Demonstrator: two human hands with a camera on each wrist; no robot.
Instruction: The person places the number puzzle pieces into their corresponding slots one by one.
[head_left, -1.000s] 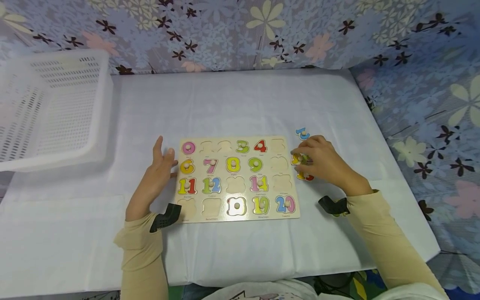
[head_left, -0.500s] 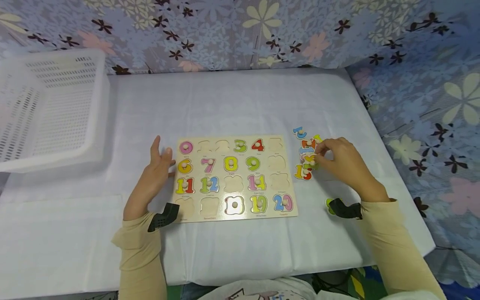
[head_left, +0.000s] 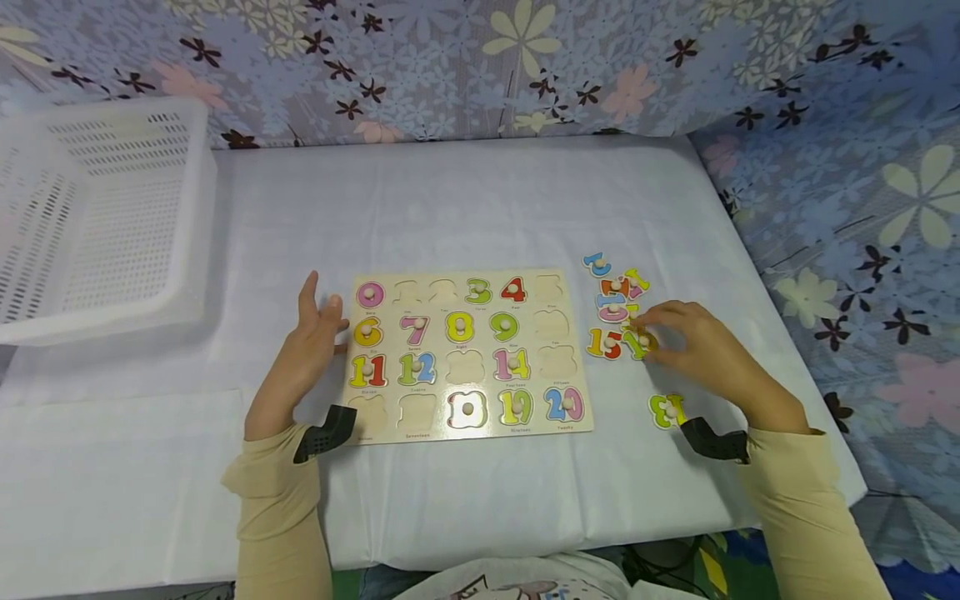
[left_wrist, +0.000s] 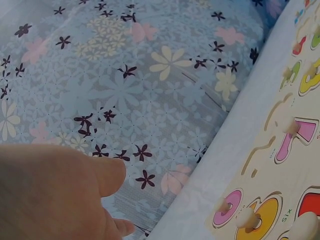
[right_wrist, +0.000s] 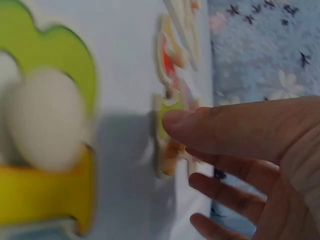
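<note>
Right hand [head_left: 693, 343]: grip pinching a flat yellow-and-green wooden numeral piece with a round knob [head_left: 637, 346], thumb against it in the right wrist view, forefinger partly hidden there. Piece lies right of the knobbed orange-and-red wooden "15" [head_left: 596, 342], close to touching, on the white-cloth-covered desk [head_left: 450, 208]. Whether it is lifted at all: cannot tell.

Left hand [head_left: 303, 354]: grip spread, holding nothing, fingertips at the left edge of the pale wooden number board [head_left: 527, 329]; contact uncertain.

Step in hand, as judged: sorting through the loose pieces, one singled out. Next move seems to call for a surer hold on the knob and a straight lift, so the "15" is not dragged along.

Versus 0.5 s ago: right hand lower, nearer the body; pinched piece shifted from above the "15" to its right side. Blue-and-pink wooden piece [head_left: 611, 300] now less covered; green-and-yellow wooden "13" [head_left: 660, 412] now mostly exposed beside the wrist. Left hand and board: practically unchanged.
</note>
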